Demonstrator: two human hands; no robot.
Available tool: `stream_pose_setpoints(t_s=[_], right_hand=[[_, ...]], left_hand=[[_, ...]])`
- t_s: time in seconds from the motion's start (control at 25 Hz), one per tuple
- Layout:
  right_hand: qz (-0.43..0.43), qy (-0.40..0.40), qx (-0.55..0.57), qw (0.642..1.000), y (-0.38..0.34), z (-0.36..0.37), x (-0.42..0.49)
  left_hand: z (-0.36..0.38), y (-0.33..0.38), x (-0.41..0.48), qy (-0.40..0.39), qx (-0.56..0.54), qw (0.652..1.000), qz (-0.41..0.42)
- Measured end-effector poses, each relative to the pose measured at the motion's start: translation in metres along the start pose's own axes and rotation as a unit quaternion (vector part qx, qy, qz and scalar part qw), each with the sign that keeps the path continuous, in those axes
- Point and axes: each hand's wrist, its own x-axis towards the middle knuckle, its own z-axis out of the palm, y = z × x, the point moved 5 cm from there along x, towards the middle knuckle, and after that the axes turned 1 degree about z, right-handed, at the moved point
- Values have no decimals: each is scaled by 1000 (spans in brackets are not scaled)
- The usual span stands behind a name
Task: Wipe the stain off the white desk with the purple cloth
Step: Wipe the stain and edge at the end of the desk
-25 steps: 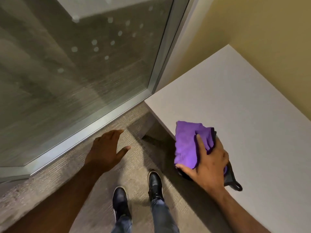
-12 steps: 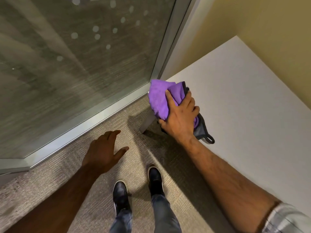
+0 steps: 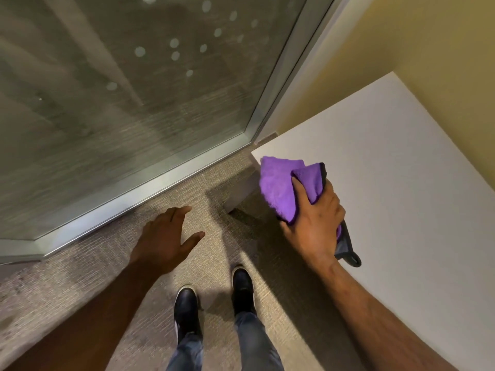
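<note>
The white desk [image 3: 401, 188] fills the right side of the view, its near-left corner pointing at the glass wall. A bunched purple cloth [image 3: 281, 188] with a dark grey trim lies on the desk's front edge close to that corner, partly hanging over it. My right hand [image 3: 313, 223] presses down on the cloth and grips it, fingers curled into the fabric. My left hand [image 3: 168, 236] hovers over the carpet to the left, fingers spread, holding nothing. No stain shows on the bare desk surface.
A glass wall with a metal frame [image 3: 150, 188] runs along the left and meets a yellow wall [image 3: 401, 49] behind the desk. Grey carpet [image 3: 80, 277] covers the floor. My two dark shoes [image 3: 214, 298] stand below the desk's edge.
My right hand slid the cloth along the desk's front edge toward the left corner, then drew it back slightly. My left hand stayed over the carpet.
</note>
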Motion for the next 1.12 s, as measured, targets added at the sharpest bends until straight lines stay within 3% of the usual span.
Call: stream_pose_setpoints(t_s=[0.32,0.6,0.92,1.12], right_hand=[[-19,-6,-3,1000,-63,6,87],[-61,31,26,997,-20,6,6],[-98,-20,-11,995,-60,3,90],[-149,-71,-99,981,-84,-5,132]], left_hand=[[0,-12,6,3,17,1000,-10],[-4,-24,5,-14,-18,999,-26],[-4,-30,12,-6,-40,998,-53],[5,-31,9,-8,-44,997,-66]])
